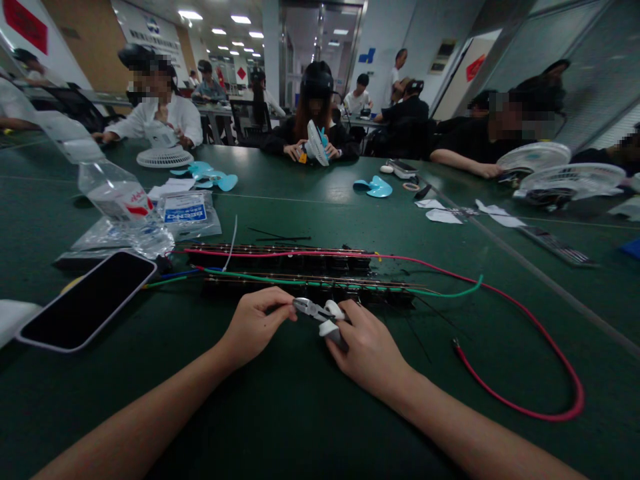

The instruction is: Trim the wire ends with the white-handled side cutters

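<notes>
White-handled pliers [330, 328] are in my right hand [367, 343], their jaws pointing left. The thumb and fingers of my left hand [260, 323] are pinched together at the jaw tips, on something too small to make out. Just beyond my hands lie two long black strips [280, 261] with thin metal rods along them. A red wire [530, 313] runs over the far strip and curls round to the right. Along the near strip lies a green wire [450, 294]. A pale cable tie [231, 243] stands up between the strips.
At the left are a phone [87, 303], a plastic bottle [120, 193] and clear bags [193, 217]. Blue fan blades [374, 187] and white papers [443, 212] lie farther back on the green table [310, 427]. Several people sit across it, some with fan parts.
</notes>
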{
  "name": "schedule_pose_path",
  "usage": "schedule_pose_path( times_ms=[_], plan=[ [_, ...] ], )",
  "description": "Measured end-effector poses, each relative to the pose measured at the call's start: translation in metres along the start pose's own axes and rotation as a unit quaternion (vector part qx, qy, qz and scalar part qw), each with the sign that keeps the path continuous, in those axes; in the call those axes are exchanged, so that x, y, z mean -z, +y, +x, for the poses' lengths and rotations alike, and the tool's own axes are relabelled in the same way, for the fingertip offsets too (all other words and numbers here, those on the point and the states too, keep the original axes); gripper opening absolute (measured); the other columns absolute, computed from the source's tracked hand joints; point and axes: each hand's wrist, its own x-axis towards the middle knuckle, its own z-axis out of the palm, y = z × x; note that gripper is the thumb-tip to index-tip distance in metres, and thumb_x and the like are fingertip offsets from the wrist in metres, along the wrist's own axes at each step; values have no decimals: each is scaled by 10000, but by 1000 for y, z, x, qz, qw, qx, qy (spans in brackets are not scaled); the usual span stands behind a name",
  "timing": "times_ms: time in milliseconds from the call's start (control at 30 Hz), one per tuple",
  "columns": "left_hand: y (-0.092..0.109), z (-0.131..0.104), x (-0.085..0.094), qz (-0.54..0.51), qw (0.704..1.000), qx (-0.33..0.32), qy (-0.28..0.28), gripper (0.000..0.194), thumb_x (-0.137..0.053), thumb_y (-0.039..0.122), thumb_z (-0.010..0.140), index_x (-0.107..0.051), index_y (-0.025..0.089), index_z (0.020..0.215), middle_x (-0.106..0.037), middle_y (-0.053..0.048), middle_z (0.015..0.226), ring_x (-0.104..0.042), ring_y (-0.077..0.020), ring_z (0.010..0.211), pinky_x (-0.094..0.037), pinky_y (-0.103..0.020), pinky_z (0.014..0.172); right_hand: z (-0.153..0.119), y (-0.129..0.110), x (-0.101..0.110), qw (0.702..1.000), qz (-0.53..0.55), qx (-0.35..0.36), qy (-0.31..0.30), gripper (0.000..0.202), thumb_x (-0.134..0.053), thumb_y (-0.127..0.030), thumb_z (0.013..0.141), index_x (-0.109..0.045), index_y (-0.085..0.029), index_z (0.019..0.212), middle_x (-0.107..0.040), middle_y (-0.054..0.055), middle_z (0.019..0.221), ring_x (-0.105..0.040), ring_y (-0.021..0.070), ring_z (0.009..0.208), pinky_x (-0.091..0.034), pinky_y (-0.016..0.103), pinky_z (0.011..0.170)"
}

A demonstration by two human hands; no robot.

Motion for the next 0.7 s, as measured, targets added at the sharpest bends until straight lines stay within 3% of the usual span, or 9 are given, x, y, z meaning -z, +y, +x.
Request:
schedule_pose_path(
  times_ms=[333,700],
  plan=[
    [0,0,0,-1,1000,4,0,179,-607,134,838,-684,167,680,-673,-22,758,-620,-139,723,-477,-261,681,-1,1,0,1000,6,-3,-5,66,-611,-189,802,-634,-144,759,-574,119,942,-533,196,794,-490,339,673],
    [-3,1,0,-52,998,18,-8,166,-609,151,831,-699,159,692,-680,-42,781,-631,-145,715,-497,-266,684,2,-1,5,1000,-20,8,16,225,-567,-212,809,-636,-122,1004,-559,193,1164,-491,319,1091,-454,496,908]
  ],
)
